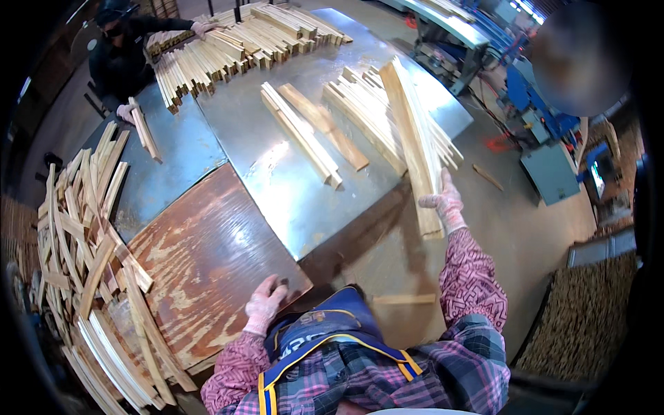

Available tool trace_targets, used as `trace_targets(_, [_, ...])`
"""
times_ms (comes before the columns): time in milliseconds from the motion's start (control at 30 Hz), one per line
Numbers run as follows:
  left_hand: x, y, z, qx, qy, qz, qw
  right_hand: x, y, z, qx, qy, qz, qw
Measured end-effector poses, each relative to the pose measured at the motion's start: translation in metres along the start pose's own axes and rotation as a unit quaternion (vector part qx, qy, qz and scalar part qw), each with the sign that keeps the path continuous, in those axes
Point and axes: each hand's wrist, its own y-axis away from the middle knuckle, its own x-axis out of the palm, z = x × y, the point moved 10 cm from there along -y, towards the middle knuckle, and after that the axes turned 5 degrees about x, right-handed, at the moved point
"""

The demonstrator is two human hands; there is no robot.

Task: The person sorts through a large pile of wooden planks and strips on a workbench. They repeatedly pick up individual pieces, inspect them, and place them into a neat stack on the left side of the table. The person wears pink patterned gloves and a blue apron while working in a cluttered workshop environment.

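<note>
My right hand [447, 203], in a pale glove, is closed on the near part of a long wooden board [408, 145]. The board slants over the metal table's near right edge, its near end past the edge. Beside it lies a bundle of light wooden strips [366, 114]. My left hand [264, 304], gloved too, is at the near edge of the brown plywood panel [207, 256], fingers loosely bent and apart, holding nothing. Between the hands and the far stacks lie a few pale strips [301, 135] and a browner board [325, 124] on the metal table [270, 194].
A tangled pile of wooden offcuts [83, 214] covers the left side. Across the table a person in dark clothes [121, 55] touches a long row of stacked strips [235, 48] and holds a few short strips [144, 129]. Blue machinery [536, 111] stands at right; a loose stick [404, 299] lies on the floor.
</note>
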Motion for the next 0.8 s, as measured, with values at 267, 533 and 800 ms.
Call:
trace_targets(267, [0.041, 0.019, -0.078, 0.068, -0.059, -0.056, 0.994, 0.025, -0.19, 0.031, -0.128, 0.235, 0.005, 0.964])
trace_targets(533, [0.057, 0.06, -0.06, -0.02, -0.059, 0.035, 0.997, 0.054, -0.152, 0.067, -0.187, 0.326, -0.017, 0.927])
trace_targets(800, [-0.01, 0.181, 0.079, -0.005, 0.042, -0.089, 0.995, 0.358, 0.22, 0.165, -0.338, -0.183, 0.234, 0.893])
